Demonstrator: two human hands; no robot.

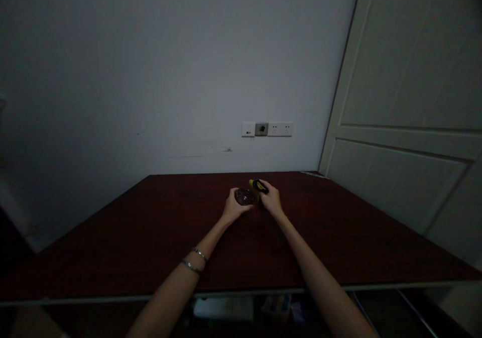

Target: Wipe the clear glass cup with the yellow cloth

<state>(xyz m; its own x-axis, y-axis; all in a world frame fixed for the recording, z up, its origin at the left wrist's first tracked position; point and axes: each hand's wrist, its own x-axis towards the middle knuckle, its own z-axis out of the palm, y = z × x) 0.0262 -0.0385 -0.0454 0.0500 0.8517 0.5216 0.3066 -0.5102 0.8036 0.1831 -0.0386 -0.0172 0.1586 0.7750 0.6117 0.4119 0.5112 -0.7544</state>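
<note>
My left hand (233, 208) is wrapped round a small clear glass (244, 196), its round rim facing up toward me. Close beside it on the right, my right hand (271, 200) grips a yellow-and-black object (259, 186), with a yellow end pointing left and a black part under the fingers. Its exact kind is too dark and small to make out. The two hands are near each other over the middle of the dark red table (169, 237). Fingers and dim light hide the glass's lower part.
Behind the table rises a plain wall with a row of sockets (279, 129). A pale panelled door (406, 172) stands along the right side. Below the front edge (113, 299), a shelf space holds a white box-like thing (224, 309) and other dim items.
</note>
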